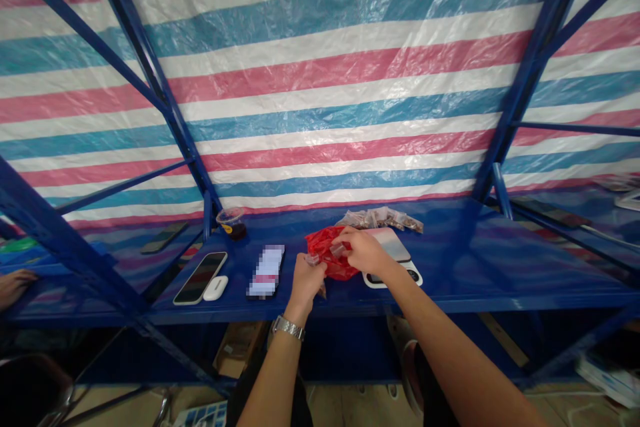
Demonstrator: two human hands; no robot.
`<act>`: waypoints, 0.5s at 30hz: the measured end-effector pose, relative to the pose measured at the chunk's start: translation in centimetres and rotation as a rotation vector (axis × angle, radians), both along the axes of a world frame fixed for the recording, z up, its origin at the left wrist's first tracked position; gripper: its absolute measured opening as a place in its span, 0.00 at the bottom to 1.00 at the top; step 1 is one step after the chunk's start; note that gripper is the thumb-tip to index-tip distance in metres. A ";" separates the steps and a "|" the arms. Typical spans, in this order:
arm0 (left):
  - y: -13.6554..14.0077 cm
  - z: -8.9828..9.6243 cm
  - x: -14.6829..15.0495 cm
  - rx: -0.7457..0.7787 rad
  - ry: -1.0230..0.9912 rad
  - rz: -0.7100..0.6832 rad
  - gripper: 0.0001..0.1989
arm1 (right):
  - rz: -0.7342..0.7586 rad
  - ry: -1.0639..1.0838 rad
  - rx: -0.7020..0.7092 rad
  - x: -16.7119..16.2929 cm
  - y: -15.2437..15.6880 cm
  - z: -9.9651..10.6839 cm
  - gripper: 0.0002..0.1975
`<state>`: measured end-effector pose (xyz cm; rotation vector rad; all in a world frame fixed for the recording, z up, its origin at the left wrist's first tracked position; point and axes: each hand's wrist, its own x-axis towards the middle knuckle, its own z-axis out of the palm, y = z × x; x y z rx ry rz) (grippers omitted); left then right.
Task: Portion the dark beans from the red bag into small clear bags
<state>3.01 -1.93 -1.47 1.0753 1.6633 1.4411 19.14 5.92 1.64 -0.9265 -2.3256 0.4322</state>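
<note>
A crumpled red plastic bag (320,240) lies on the blue table between my two hands. My left hand (305,283), with a metal watch at the wrist, is closed on a small clear plastic bag (312,259); some brown contents show below the fingers. My right hand (367,252) reaches over the red bag, its fingers pinched on another small clear bag (339,250) at the red bag's opening. Under and beside my right forearm is a white kitchen scale (393,243), partly covered by the hand. Behind it lie several small clear bags with brown contents (385,217).
To the left are a lit phone (267,271), a dark-screened phone (201,277), a white earbud case (216,288) and a clear plastic cup (233,223) with dark liquid. Blue metal posts (165,107) frame the table before a striped tarp (340,80). Another person's hand (15,287) shows far left.
</note>
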 end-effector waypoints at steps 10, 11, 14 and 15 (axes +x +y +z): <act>-0.4 0.9 0.0 0.054 -0.073 0.014 0.09 | 0.197 -0.014 -0.064 -0.6 -0.4 -0.8 0.26; -0.4 0.8 0.0 0.049 -0.078 0.020 0.09 | 0.202 -0.022 -0.065 -0.8 -0.5 -0.9 0.26; -0.3 0.4 0.1 0.037 -0.087 0.028 0.08 | 0.190 -0.059 -0.065 -1.2 -0.7 -1.2 0.26; -0.2 0.3 0.0 0.035 -0.088 0.030 0.08 | 0.175 -0.080 -0.062 -1.3 -0.7 -1.2 0.26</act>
